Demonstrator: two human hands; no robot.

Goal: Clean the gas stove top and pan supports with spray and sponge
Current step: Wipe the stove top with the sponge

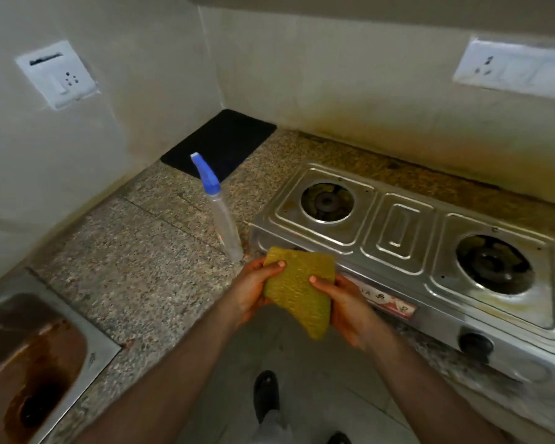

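Both hands together at the counter's front edge, sharing one yellow-green sponge cloth (297,291). Left hand (253,291) curled around its left side, thumb pressed on top near the upper corner. Right hand (345,307) cupped under the right side, thumb lying across the top face. Cloth held flat between them, its far edge overlapping the front left corner of the gas stove (407,248), its lower corner hanging free over the floor.

Judged soft, light and limp: likely to fold or droop when held by one edge, so best bunched into the palm or folded into a pad before wiping. Textured weave, probably not slippery even when wet.

Just beyond the left hand, a clear spray bottle (223,225) with a blue trigger head stood upright on the speckled granite counter (135,261), just beside the stove's left end. Slim and apparently nearly empty, so judged light and easy to tip; best taken around the neck below the trigger.

Stainless two-burner stove top showed brown staining around the right burner (494,265); left burner (327,203) also bare. No pan supports seen on either burner.

Farther out, a black mat (225,139) in the corner and a rust-stained steel sink (42,363) at the left.
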